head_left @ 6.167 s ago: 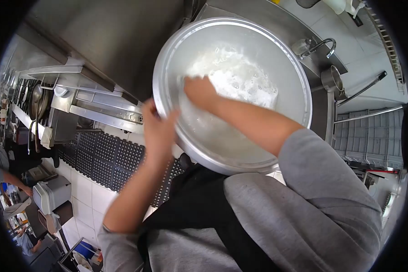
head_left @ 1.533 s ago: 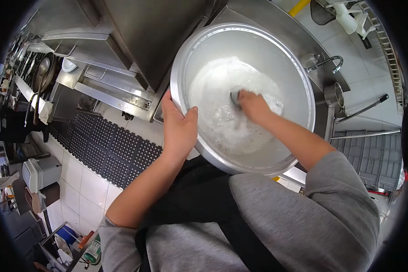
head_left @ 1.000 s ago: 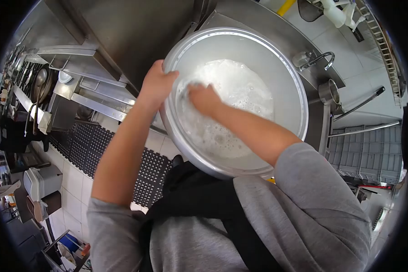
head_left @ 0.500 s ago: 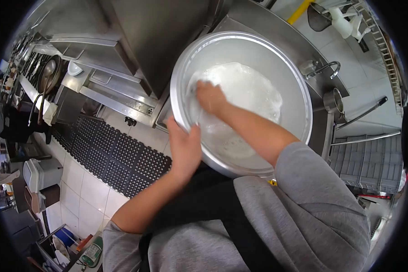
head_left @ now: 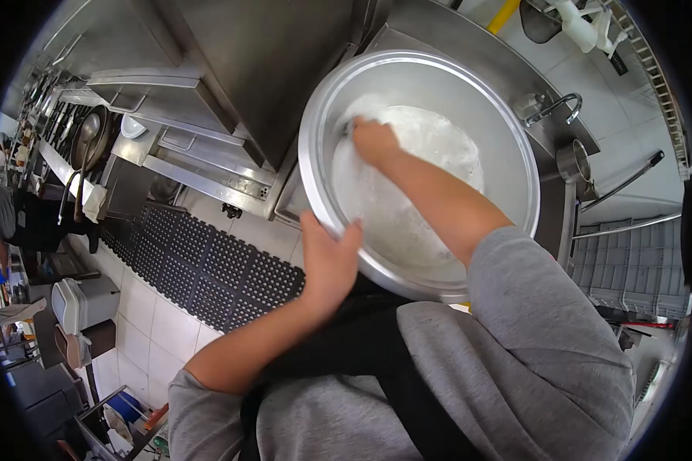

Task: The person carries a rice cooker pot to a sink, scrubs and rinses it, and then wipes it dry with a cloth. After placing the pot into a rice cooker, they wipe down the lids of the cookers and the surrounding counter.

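Observation:
A large metal pot [head_left: 507, 173] stands tilted toward me, with foamy water [head_left: 438, 146] in its bottom. My left hand [head_left: 331, 257] grips the near-left rim, thumb on the inner side and fingers outside. Inside the pot, my right hand [head_left: 375, 144] is closed and pressed to the upper-left inner wall. A bit of a greyish scouring pad [head_left: 350, 127] shows at its fingertips; the rest is hidden under the hand. Suds streak the wall around it.
A steel sink counter with a faucet [head_left: 565, 107] lies behind the pot. A small saucepan [head_left: 573, 161] sits at the right. Steel cabinets [head_left: 277, 69] rise at the left above a black rubber mat [head_left: 207, 261]. Another person [head_left: 34, 223] stands at the far left.
My right hand has shifted slightly up along the pot's inner wall. The whole view has moved a little, and my left hand stays on the rim.

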Available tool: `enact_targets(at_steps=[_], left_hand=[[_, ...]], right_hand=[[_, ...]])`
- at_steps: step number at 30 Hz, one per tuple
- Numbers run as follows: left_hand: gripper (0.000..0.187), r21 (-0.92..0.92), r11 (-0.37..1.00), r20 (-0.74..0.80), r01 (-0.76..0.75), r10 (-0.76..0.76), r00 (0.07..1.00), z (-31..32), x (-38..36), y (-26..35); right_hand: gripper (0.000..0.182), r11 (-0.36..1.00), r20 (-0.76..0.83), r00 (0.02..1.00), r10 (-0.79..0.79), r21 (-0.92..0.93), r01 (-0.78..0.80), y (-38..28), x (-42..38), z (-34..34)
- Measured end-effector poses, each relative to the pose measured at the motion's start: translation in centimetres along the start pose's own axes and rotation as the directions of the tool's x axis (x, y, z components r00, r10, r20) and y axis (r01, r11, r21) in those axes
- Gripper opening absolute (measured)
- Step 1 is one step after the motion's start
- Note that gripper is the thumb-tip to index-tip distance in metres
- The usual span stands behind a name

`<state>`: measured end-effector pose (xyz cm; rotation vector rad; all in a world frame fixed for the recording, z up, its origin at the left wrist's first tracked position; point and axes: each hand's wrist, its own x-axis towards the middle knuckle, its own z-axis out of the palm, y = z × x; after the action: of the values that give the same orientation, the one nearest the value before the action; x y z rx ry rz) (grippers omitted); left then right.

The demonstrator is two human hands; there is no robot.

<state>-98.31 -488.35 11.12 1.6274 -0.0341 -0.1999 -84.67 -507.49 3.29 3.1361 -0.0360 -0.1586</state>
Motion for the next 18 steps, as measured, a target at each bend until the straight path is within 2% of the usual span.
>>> enact_targets(at_steps=[1, 3, 5, 7, 8, 10, 11, 12, 13, 15, 17, 18], left_hand=[[0.045, -0.049, 0.998, 0.014, 0.024, -0.024, 1.0, 0.0, -0.8, 0.0], [0.047, -0.064, 0.997, -0.099, 0.036, -0.042, 0.994, -0.2, 3.8, -0.1], [0.054, -0.017, 0.992, 0.063, -0.125, 0.126, 0.99, -0.7, 10.8, 1.6], [0.06, 0.139, 0.99, 0.252, -0.032, -0.004, 0.968, -0.8, 15.0, 3.3], [0.06, 0.134, 0.991, 0.256, -0.03, -0.006, 0.967, -0.6, 14.7, 3.2], [0.061, 0.234, 0.961, 0.183, -0.144, 0.102, 0.978, -0.8, 12.4, 2.3], [0.061, 0.15, 0.976, 0.159, -0.158, 0.134, 0.978, -1.0, 10.7, 1.3], [0.062, 0.067, 0.984, 0.132, -0.167, 0.157, 0.979, -1.3, 8.3, 0.1], [0.066, 0.081, 0.979, 0.094, -0.19, 0.182, 0.979, -1.2, 5.7, -0.2], [0.07, 0.102, 0.974, 0.055, -0.203, 0.198, 0.979, -1.1, 3.4, 0.2], [0.079, -0.214, 0.977, 0.086, 0.016, 0.002, 0.996, -1.2, 2.9, 1.6], [0.085, -0.157, 0.974, 0.109, 0.163, -0.147, 0.983, -1.9, 4.4, 2.4]], right_hand=[[0.02, 0.994, 0.013, 0.999, -0.034, -0.1, 0.035, 1.1, -0.1, -0.4], [0.03, 0.997, 0.131, 0.99, -0.044, 0.068, 0.035, 0.4, -1.9, -0.8], [0.031, 0.97, 0.124, 0.967, -0.223, 0.128, 0.207, -2.3, -6.2, 0.3], [0.028, 0.952, 0.129, 0.944, -0.305, 0.082, 0.296, -5.5, -9.1, -1.4], [0.032, 0.947, 0.165, 0.933, -0.321, 0.028, 0.321, -5.5, -8.2, -0.7], [0.031, 0.971, 0.086, 0.968, -0.237, -0.004, 0.238, -3.1, -4.7, 0.3], [0.028, 0.972, -0.112, 0.967, -0.229, -0.088, 0.22, -0.9, -2.7, 1.8], [0.026, 1.0, 0.026, 0.999, 0.024, -0.007, -0.023, 1.2, 0.0, 1.5], [0.027, 0.995, 0.061, 0.993, 0.099, 0.016, -0.101, 4.4, 1.5, 1.5], [0.023, 0.972, -0.033, 0.972, 0.231, -0.021, -0.232, 8.2, 0.1, 0.3], [0.023, 0.984, 0.057, 0.982, 0.179, -0.025, -0.178, 10.0, -2.7, 0.3], [0.021, 0.992, 0.113, 0.986, 0.123, -0.048, -0.118, 9.3, -4.3, 0.6]])
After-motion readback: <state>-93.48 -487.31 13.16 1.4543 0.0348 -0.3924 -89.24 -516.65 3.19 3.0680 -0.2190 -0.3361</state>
